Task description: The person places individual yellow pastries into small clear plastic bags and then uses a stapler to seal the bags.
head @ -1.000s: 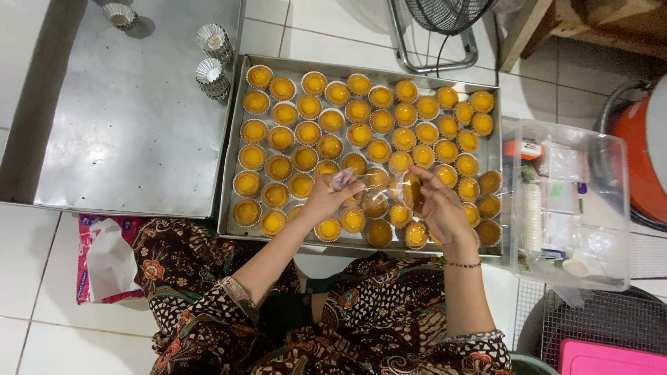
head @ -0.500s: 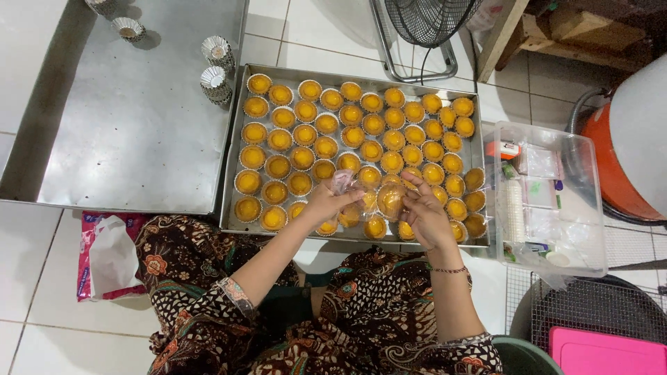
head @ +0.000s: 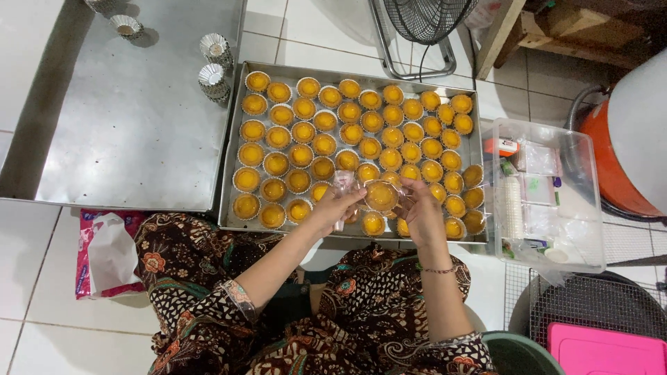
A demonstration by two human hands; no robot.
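Hands, left hand (head: 332, 208) and right hand (head: 420, 208), pinch one round yellow tart (head: 381, 195) over a metal tray (head: 229, 180).

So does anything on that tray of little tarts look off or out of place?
Mostly tidy. On the tray, the tarts sit in neat rows at left, but those along the right edge are crowded and tilted. Both hands, left and right, hold one tart above the tray. No spills show.
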